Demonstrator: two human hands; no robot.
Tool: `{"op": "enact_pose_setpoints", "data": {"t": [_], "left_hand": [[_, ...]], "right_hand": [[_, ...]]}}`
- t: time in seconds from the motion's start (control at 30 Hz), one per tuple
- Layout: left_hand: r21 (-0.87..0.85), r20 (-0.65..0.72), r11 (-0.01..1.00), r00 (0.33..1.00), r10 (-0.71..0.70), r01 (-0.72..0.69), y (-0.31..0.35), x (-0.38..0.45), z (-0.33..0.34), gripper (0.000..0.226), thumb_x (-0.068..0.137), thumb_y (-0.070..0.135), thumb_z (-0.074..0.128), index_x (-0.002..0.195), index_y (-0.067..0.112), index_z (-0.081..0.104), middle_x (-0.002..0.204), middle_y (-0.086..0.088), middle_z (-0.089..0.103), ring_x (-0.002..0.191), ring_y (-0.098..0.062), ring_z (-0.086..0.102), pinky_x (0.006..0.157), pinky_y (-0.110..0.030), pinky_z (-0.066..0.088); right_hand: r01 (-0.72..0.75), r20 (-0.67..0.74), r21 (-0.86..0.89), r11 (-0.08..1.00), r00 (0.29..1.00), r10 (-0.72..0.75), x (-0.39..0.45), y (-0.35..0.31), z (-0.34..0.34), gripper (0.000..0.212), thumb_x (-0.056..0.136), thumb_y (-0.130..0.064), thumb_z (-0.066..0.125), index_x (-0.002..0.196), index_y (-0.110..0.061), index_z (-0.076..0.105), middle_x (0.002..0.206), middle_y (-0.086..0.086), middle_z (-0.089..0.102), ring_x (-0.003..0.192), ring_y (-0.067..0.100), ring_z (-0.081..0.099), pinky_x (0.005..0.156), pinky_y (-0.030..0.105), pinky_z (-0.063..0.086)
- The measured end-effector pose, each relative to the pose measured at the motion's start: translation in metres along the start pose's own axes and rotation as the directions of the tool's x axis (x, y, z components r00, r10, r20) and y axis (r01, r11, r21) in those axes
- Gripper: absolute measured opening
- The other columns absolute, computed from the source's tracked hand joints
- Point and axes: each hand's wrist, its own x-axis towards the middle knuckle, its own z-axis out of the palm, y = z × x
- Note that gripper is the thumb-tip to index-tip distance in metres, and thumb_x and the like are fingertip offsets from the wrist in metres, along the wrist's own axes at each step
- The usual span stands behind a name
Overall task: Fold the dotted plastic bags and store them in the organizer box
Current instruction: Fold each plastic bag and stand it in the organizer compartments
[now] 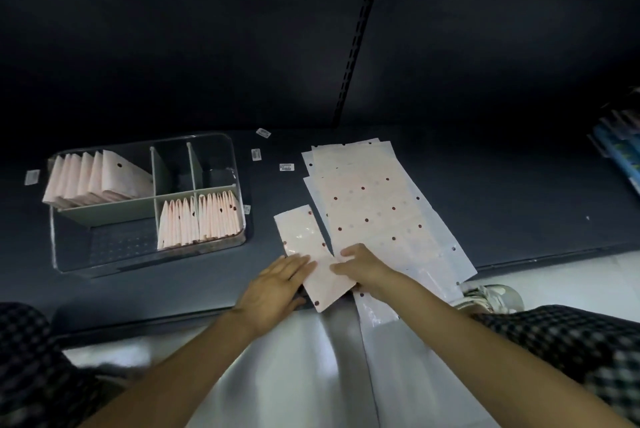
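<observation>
This looks like a shop: the work surface is a low, dark metal shelf (485, 205) backed by dark panels and a slotted upright (360, 36) (the kind that takes shelf brackets). Small barcode price labels (286, 167) lie loose on it, and packaged goods (620, 150) sit at its right end.

Sticker labels (286, 167) unreadable (too blurred).

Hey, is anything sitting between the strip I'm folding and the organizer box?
Nothing visible. The folded bag strip lies under both hands, and only bare dark shelf separates it from the clear organizer box to its left.
</observation>
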Motion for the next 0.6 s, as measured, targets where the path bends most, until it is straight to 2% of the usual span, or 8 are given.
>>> {"op": "enact_pose_setpoints", "data": {"t": [0.1, 0.13, 0.23, 0.3, 0.4, 0.47, 0.53, 0.6], "left_hand": [[0.000, -0.046, 1.000, 0.999, -0.014, 0.014, 0.001, -0.007, -0.004, 0.063, 0.057, 0.020, 0.088, 0.116, 0.012, 0.067, 0.118, -0.005, 0.067, 0.104, -0.018, 0.066, 0.092, -0.040, 0.049], [-0.010, -0.027, 1.000, 0.999, -0.029, 0.029, 0.000, -0.009, -0.005, 0.063, 0.056, 0.011, 0.086, 0.116, 0.013, 0.067, 0.119, -0.004, 0.066, 0.105, -0.018, 0.066, 0.095, -0.038, 0.047], [-0.127, 0.002, 0.987, 0.996, -0.095, 0.094, -0.003, -0.013, -0.001, 0.060, 0.079, -0.005, 0.055, 0.135, 0.017, 0.051, 0.142, -0.002, 0.047, 0.131, -0.019, 0.045, 0.115, -0.030, 0.020], [-0.213, -0.045, 0.967, 0.987, -0.153, 0.140, -0.005, -0.015, 0.002, 0.055, 0.080, -0.006, 0.049, 0.130, 0.016, 0.056, 0.138, -0.002, 0.052, 0.129, -0.020, 0.047, 0.112, -0.029, 0.023], [-0.284, -0.063, 0.939, 0.973, -0.222, 0.195, -0.008, -0.010, -0.001, 0.042, 0.087, 0.002, 0.050, 0.125, 0.018, 0.061, 0.129, 0.002, 0.060, 0.122, -0.016, 0.053, 0.101, -0.024, 0.033], [-0.333, -0.069, 0.913, 0.960, -0.271, 0.234, -0.011, -0.004, -0.002, 0.028, 0.094, 0.012, 0.049, 0.117, 0.018, 0.064, 0.117, 0.000, 0.066, 0.110, -0.021, 0.058, 0.091, -0.027, 0.039], [-0.356, -0.069, 0.885, 0.936, -0.346, 0.301, -0.011, 0.001, -0.005, 0.022, 0.098, 0.023, 0.047, 0.107, 0.016, 0.066, 0.102, -0.006, 0.069, 0.097, -0.027, 0.060, 0.078, -0.029, 0.037], [-0.383, -0.029, 0.840, 0.903, -0.428, 0.386, -0.012, 0.005, -0.007, 0.027, 0.099, 0.029, 0.045, 0.105, 0.012, 0.066, 0.094, -0.013, 0.069, 0.089, -0.032, 0.061, 0.068, -0.029, 0.033]], "right_hand": [[-0.054, 0.103, 0.149, 0.987, 0.994, 0.039, -0.009, 0.013, 0.008, 0.051, 0.089, -0.012, 0.062, 0.132, -0.012, 0.035, 0.120, 0.012, 0.053, 0.100, 0.023, 0.057, 0.070, 0.030, 0.052], [-0.044, 0.121, 0.132, 0.990, 0.992, 0.028, -0.013, 0.016, 0.010, 0.050, 0.090, -0.016, 0.062, 0.132, -0.013, 0.035, 0.121, 0.012, 0.055, 0.100, 0.024, 0.059, 0.073, 0.032, 0.053], [0.185, 0.094, -0.193, 0.964, 0.981, -0.169, -0.020, 0.019, -0.001, 0.042, 0.092, -0.046, 0.052, 0.126, -0.024, 0.042, 0.122, 0.002, 0.057, 0.109, 0.017, 0.057, 0.092, 0.034, 0.048], [0.337, 0.217, -0.225, 0.914, 0.932, -0.290, -0.025, 0.017, -0.018, 0.042, 0.088, -0.055, 0.051, 0.125, -0.036, 0.046, 0.128, -0.014, 0.051, 0.121, 0.003, 0.046, 0.095, 0.022, 0.039], [0.373, 0.449, -0.275, 0.886, 0.865, -0.224, -0.026, 0.014, -0.029, 0.067, 0.075, -0.050, 0.071, 0.133, -0.045, 0.040, 0.131, -0.027, 0.044, 0.121, -0.008, 0.036, 0.094, 0.012, 0.033], [0.444, 0.430, -0.443, 0.778, 0.868, -0.250, -0.015, 0.016, -0.024, 0.070, 0.072, -0.038, 0.079, 0.132, -0.039, 0.042, 0.116, -0.029, 0.043, 0.110, -0.004, 0.039, 0.085, 0.007, 0.033], [0.508, 0.315, -0.542, 0.670, 0.862, -0.398, -0.001, 0.016, -0.012, 0.051, 0.076, -0.033, 0.076, 0.121, -0.026, 0.053, 0.100, -0.021, 0.048, 0.100, 0.008, 0.040, 0.078, 0.011, 0.033], [0.518, 0.171, -0.528, 0.673, 0.841, -0.513, 0.009, 0.014, 0.000, 0.029, 0.081, -0.028, 0.072, 0.104, -0.014, 0.064, 0.090, -0.011, 0.052, 0.096, 0.014, 0.041, 0.078, 0.019, 0.033]]}}
